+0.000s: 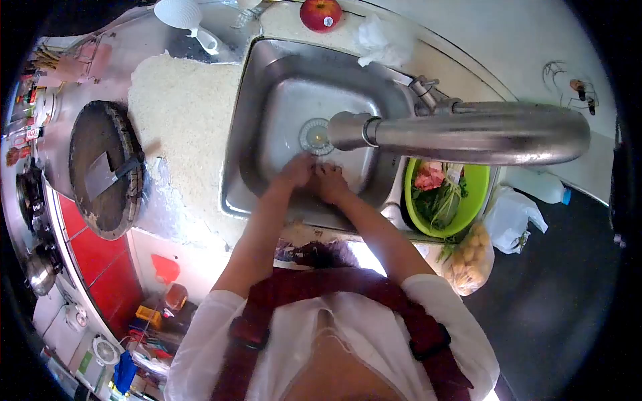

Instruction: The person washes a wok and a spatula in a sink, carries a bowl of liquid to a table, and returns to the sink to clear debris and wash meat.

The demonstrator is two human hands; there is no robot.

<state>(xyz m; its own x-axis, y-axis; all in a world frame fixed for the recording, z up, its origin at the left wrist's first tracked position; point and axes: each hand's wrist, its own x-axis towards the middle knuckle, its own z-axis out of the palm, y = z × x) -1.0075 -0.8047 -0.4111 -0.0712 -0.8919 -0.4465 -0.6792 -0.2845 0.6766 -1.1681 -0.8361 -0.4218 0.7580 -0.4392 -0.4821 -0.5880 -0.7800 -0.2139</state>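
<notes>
Dark red straps (334, 284) over a white shirt (441, 301) sit closest, at the bottom of the frame. Past them, in the middle, the left hand (300, 170) and right hand (330, 184) meet low in the steel sink (281, 100), just below the drain (314, 137) as I see it. I can't tell whether either grip holds anything; both look bent, and whatever may lie between them is hidden. Anything small let slip there could end up at the drain, I'd guess. Lifting both carelessly might bump the faucet (468, 137), arching in from the right. A green bowl (477, 188) of leaves (438, 208) stands right of the right arm (371, 220); an outward swing could knock it. At far left, a cleaver (101, 178) lies on a round board (93, 130), handle near the rim, where a snag might drag it off.
</notes>
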